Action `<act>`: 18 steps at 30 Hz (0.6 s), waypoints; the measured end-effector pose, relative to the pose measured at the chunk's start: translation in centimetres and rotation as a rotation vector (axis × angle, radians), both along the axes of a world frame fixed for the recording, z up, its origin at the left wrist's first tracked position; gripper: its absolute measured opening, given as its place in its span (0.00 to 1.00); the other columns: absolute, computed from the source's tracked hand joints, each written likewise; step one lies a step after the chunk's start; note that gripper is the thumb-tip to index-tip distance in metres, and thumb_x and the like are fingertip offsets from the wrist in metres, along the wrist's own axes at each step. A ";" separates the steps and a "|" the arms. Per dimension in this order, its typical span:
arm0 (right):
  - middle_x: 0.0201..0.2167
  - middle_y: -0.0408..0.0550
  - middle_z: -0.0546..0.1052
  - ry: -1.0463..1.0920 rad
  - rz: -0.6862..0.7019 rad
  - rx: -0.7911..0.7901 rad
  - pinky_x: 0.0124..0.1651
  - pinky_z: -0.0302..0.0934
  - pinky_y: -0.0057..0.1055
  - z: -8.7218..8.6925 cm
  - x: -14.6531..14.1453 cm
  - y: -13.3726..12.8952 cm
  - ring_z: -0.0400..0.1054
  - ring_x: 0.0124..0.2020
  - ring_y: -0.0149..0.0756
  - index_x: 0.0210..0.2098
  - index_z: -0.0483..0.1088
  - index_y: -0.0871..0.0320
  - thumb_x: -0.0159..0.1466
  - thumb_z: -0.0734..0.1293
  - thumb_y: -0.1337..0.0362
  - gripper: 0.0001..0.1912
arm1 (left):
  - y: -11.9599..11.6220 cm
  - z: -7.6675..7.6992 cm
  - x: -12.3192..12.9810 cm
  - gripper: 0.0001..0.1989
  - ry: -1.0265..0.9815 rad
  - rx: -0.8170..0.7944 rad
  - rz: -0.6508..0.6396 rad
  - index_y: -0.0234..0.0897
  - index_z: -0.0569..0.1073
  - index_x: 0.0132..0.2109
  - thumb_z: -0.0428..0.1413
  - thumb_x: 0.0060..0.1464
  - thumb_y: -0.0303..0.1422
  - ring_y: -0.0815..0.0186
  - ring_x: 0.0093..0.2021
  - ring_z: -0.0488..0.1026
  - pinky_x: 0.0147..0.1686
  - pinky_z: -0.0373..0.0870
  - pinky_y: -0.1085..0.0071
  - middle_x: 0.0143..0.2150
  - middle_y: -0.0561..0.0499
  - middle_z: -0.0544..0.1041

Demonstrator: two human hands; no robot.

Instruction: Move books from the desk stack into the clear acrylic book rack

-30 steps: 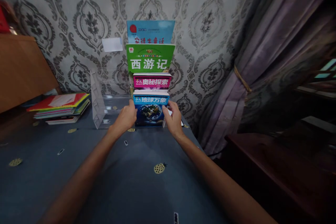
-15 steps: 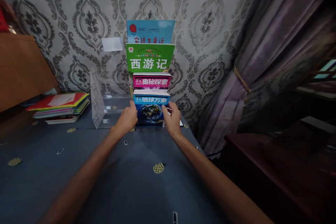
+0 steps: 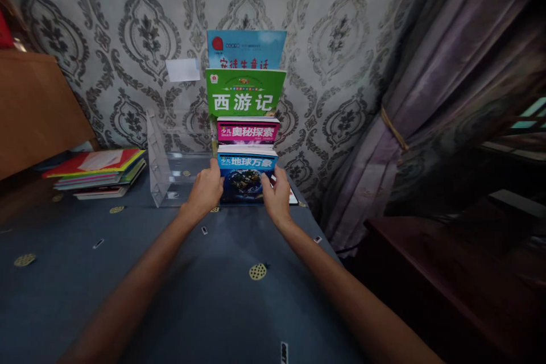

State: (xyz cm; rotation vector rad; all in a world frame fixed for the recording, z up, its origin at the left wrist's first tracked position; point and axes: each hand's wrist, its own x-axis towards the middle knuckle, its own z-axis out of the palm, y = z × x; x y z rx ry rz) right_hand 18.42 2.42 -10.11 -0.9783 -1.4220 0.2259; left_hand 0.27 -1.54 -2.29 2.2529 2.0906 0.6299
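Observation:
A blue book with a globe on its cover (image 3: 245, 179) stands in the lowest, front tier of a clear acrylic book rack (image 3: 157, 165). My left hand (image 3: 207, 185) is closed on the book's left edge. At its right edge, my right hand (image 3: 277, 193) grips it, with the thumb on the cover. Rising in steps behind it are a pink-topped book (image 3: 248, 132), a green book (image 3: 245, 92) and a light-blue book (image 3: 247, 48). The left part of the rack holds no books. My fingers behind the blue book are hidden.
A stack of books and folders (image 3: 98, 173) lies left of the rack on the blue tablecloth (image 3: 191, 307). A brown box-like piece (image 3: 38, 114) stands far left. Patterned wallpaper is behind, with a tied purple curtain (image 3: 362, 199) and dark red furniture (image 3: 426, 261) to the right.
My right thumb has shifted slightly left and down along the blue book's cover edge. Both hands stay at its sides, and the view has moved very slightly.

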 end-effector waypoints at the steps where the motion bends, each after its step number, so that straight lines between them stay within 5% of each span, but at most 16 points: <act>1: 0.44 0.52 0.73 -0.003 0.005 -0.003 0.52 0.67 0.45 0.0 0.0 0.0 0.68 0.47 0.46 0.56 0.69 0.55 0.67 0.61 0.59 0.20 | 0.0 0.0 0.0 0.12 0.001 -0.006 0.001 0.32 0.63 0.54 0.50 0.65 0.28 0.50 0.50 0.79 0.46 0.72 0.63 0.46 0.36 0.81; 18: 0.45 0.53 0.74 -0.010 -0.025 -0.003 0.54 0.65 0.48 -1.0 0.0 0.0 0.69 0.48 0.47 0.54 0.69 0.56 0.66 0.62 0.61 0.18 | 0.5 -1.0 0.1 0.10 0.032 -0.004 0.006 0.31 0.63 0.53 0.48 0.66 0.26 0.51 0.48 0.80 0.45 0.72 0.63 0.45 0.34 0.81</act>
